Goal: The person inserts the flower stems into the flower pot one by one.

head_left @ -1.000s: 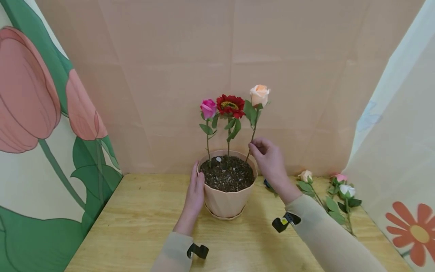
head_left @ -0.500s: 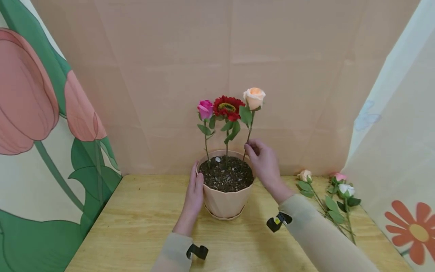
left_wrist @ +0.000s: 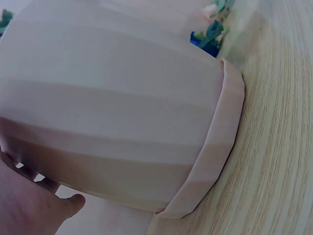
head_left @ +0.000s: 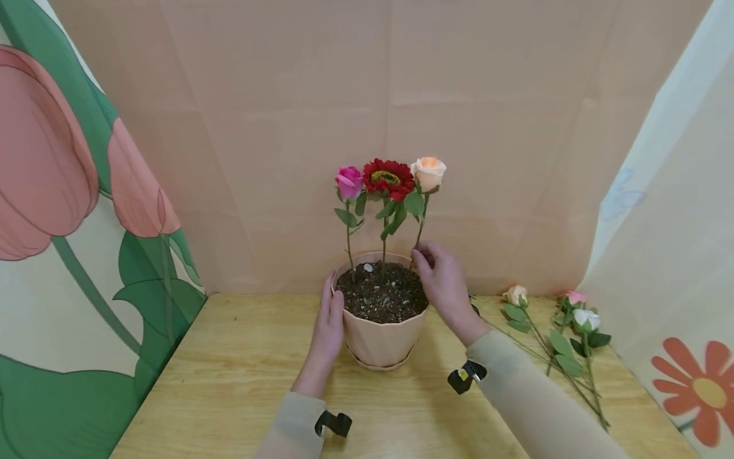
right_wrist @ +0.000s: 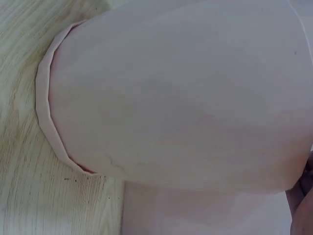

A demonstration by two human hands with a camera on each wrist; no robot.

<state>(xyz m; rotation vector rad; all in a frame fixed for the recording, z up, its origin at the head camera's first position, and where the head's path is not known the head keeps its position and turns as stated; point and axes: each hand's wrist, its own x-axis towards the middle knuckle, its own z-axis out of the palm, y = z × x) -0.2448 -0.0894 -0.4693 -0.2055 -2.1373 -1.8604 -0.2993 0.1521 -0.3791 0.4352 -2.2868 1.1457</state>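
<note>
Wooden tabletop (head_left: 229, 382) — right hand (head_left: 448, 287) pinches the peach rose's stem (head_left: 423, 223); left hand (head_left: 329, 324), straight-fingered, touches the pot (head_left: 383, 338).

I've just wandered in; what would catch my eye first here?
Probably the red flower with its yellow centre, standing in the pot between a bright pink rose and a peach rose. Next, perhaps, the right hand, its fingers pinching the peach rose's stem, while the left hand rests against the pot's other side. Then the large painted tulip at the head view's left edge.
</note>
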